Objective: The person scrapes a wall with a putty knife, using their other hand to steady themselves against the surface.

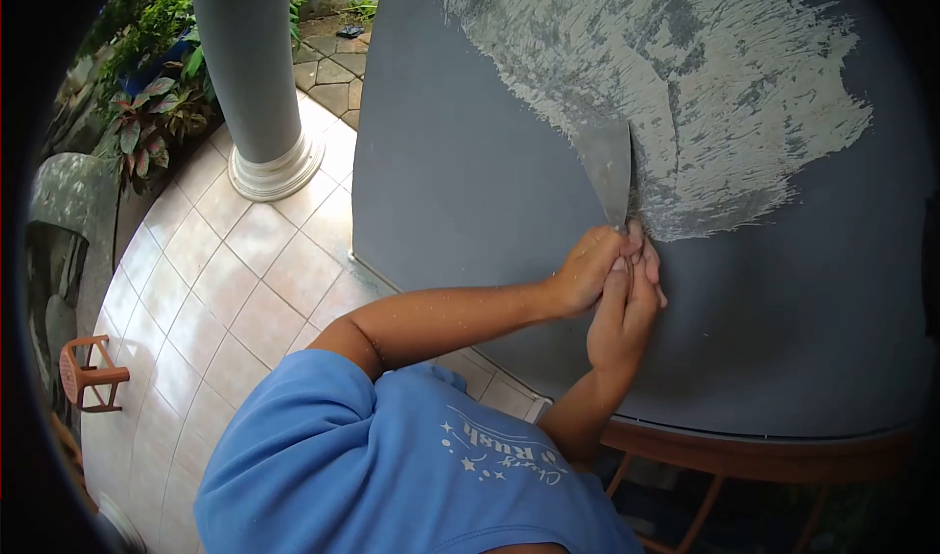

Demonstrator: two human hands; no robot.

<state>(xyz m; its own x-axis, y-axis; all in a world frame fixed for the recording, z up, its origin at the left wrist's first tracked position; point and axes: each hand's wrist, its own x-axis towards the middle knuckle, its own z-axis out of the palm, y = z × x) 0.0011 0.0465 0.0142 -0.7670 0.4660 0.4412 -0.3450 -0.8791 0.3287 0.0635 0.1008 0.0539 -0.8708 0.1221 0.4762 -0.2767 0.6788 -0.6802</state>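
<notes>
A metal scraper [610, 170] with a broad, flared blade points away from me, its edge against the grey painted wall [470, 182]. The blade meets the border of a rough, pale patch [754, 103], streaked where the grey coat is off. My left hand [590, 263] is closed around the scraper near the base of the blade. Just below, my right hand [627, 309] wraps the handle from the other side, its fingers touching the left ones. The handle itself is mostly hidden by both hands. Small pale flecks cling to my left forearm.
A round grey column [250, 74] stands on the tiled floor [235, 270] to the left. Beyond it are leafy plants [162, 113] and stone paving. A small brown stool [93, 373] sits at far left. A reddish-brown railing [764, 461] runs along the wall's lower edge.
</notes>
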